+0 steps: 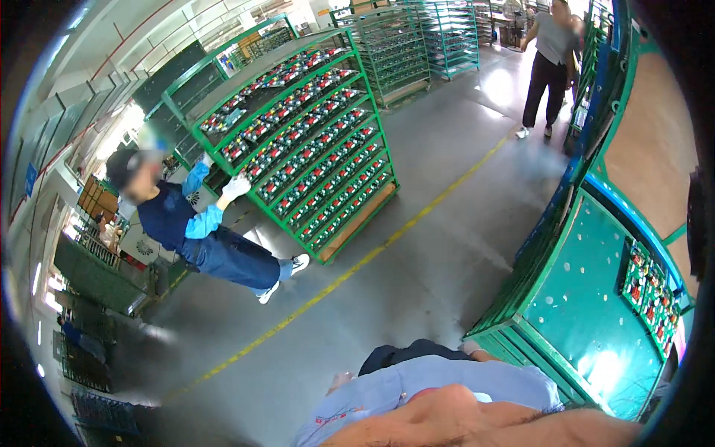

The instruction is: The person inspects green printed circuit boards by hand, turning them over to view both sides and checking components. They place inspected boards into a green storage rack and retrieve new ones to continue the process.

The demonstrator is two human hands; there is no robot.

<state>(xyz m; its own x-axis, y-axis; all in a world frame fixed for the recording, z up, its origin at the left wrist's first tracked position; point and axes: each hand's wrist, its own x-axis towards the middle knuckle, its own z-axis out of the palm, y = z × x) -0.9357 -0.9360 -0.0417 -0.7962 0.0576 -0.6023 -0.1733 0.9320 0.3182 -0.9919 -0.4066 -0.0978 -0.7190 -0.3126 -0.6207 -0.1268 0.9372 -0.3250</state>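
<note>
My left hand (340,382) hangs low beside my light blue shirt, small and smeared, with its fingers not readable. No object shows in it. Only a bit of my right hand (478,352) comes into sight, close to the lower corner of a green metal rack (497,328). Whether that hand touches the rack I cannot tell, and its fingers are hidden. On the rack's green top (573,276) lies a green tray (649,298) filled with small red, white and black parts.
Ahead on the left, a person in dark blue (160,216) with white gloves holds a tall green shelf cart (298,141) loaded with rows of parts. A yellow line (357,264) crosses the grey floor. Another person (555,45) stands far right, and more racks (447,37) stand behind.
</note>
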